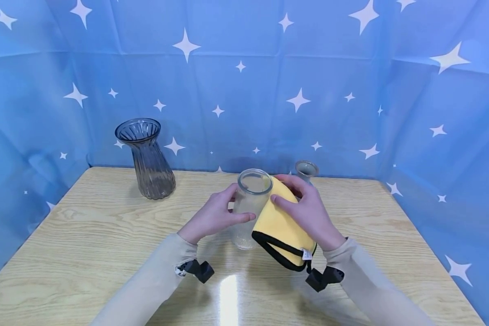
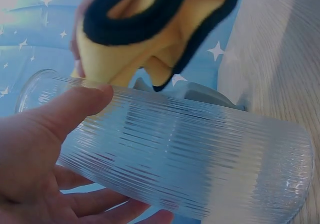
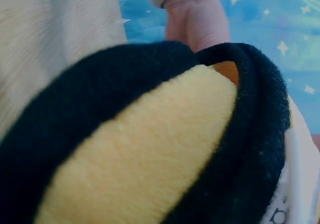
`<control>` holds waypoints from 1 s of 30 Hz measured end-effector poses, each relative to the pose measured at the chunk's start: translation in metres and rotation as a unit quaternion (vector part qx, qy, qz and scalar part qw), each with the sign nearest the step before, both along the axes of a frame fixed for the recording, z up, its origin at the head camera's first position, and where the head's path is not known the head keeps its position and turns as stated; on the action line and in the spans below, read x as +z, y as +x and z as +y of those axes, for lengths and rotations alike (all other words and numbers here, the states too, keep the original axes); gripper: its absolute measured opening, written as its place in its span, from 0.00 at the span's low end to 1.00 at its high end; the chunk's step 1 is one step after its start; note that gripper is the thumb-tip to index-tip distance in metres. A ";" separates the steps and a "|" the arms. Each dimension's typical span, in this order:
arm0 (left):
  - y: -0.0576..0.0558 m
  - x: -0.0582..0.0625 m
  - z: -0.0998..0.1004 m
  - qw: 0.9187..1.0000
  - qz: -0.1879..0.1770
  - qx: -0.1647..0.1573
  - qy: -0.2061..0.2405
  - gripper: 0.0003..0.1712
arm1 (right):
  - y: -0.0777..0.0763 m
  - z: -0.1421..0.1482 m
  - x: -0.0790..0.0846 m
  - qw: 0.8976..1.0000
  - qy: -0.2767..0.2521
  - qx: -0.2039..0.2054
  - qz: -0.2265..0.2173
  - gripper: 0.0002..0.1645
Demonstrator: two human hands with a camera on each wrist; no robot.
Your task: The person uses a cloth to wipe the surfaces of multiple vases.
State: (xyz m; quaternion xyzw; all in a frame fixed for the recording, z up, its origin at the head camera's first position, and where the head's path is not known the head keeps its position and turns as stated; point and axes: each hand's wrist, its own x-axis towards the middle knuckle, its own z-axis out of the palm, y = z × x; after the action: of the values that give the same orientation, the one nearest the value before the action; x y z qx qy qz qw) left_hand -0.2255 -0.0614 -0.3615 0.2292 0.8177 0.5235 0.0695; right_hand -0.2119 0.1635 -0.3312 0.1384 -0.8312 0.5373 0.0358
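Holding the ribbed clear vase [image 1: 248, 203] near the middle of the tabletop [image 1: 85, 235], roughly upright, in the left grip [image 1: 213, 215]. Spread to about the width of the glass there, with thumb along the near wall and fingers curved round the other side. Pinching the black-edged yellow cloth [image 1: 283, 222] in the right grip [image 1: 309, 213], with thumb on the near face and fingertips behind the fold, out of sight. Noting cloth just right of the clear vase, overlapping the edge of its rim in the head view, then sloping down to a loose folded hem with a white label [image 1: 307, 254]. Cannot tell whether tucked inside the mouth or only laid against the outer wall. Seeing, through the ribbed glass from the left wrist, blurred blue and a patch of yellow near the mouth. Cannot tell whether resting on the wood or just above at the base. Logging also a smoky fluted vase [image 1: 148, 156] at the far left, with flared mouth up, well apart from both grips. Spotting a small glass vase [image 1: 307, 169] behind the right grip, mostly hidden below the rim. Contents there too obscured to read.
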 end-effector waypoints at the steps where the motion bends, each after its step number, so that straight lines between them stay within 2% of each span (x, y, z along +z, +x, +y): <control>1: 0.000 0.000 0.000 1.000 0.000 -0.001 0.001 0.33 | 0.001 0.000 0.002 1.000 0.000 -0.003 -0.004 0.26; 6: 0.000 0.000 0.001 1.000 -0.003 -0.008 0.004 0.33 | 0.003 0.000 0.005 1.000 -0.002 -0.009 -0.018 0.27; 13: -0.001 -0.002 0.001 1.000 -0.002 -0.015 0.005 0.34 | 0.004 0.001 -0.005 1.000 0.004 0.012 -0.018 0.26; 17: -0.002 -0.004 -0.003 1.000 -0.014 -0.021 0.011 0.36 | 0.004 0.002 -0.018 0.999 0.022 0.022 -0.030 0.29; 20: -0.002 -0.005 -0.006 0.999 -0.036 -0.023 0.021 0.38 | 0.005 0.002 -0.032 0.998 0.049 0.022 -0.035 0.30; 26: -0.001 -0.007 -0.008 0.995 -0.082 -0.019 0.049 0.35 | 0.005 -0.001 -0.055 0.992 0.121 0.023 -0.027 0.28; 30: 0.000 -0.008 -0.009 0.993 -0.095 -0.028 0.065 0.32 | 0.005 -0.003 -0.065 0.986 0.160 0.027 -0.034 0.27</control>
State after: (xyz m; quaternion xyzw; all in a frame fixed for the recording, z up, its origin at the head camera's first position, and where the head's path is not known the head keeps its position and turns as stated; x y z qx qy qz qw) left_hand -0.2253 -0.0704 -0.3697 0.2051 0.7650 0.5926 0.1470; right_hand -0.2070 0.1606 -0.3967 0.1462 -0.9032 0.4024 -0.0292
